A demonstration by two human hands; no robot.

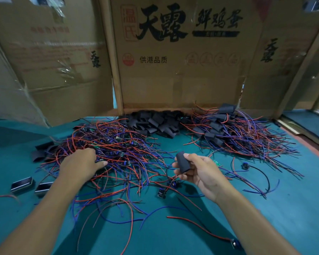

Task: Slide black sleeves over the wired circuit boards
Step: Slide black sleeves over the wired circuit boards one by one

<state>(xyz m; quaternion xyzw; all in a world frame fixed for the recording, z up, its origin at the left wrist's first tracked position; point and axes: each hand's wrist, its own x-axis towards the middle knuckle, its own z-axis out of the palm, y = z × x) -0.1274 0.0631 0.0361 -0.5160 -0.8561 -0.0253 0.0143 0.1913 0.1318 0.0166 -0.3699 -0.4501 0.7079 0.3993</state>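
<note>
My right hand [199, 172] pinches a single black sleeve [183, 161] between thumb and fingers, held above the green table. My left hand [81, 163] rests on a tangled pile of bare circuit boards with red and blue wires [118, 144], its fingertips buried in the wires so I cannot see whether they hold anything. A heap of loose black sleeves [155, 122] lies at the back centre. To the right sits a pile of boards wearing sleeves [228, 129], wires trailing out.
Cardboard boxes [173, 70] wall off the back of the table. Two small dark rectangular parts [22, 184] lie at the left. Stray wired boards [162, 192] and a black-cabled part [245, 165] lie near my right hand. The green table [265, 227] runs to a raised edge on the right.
</note>
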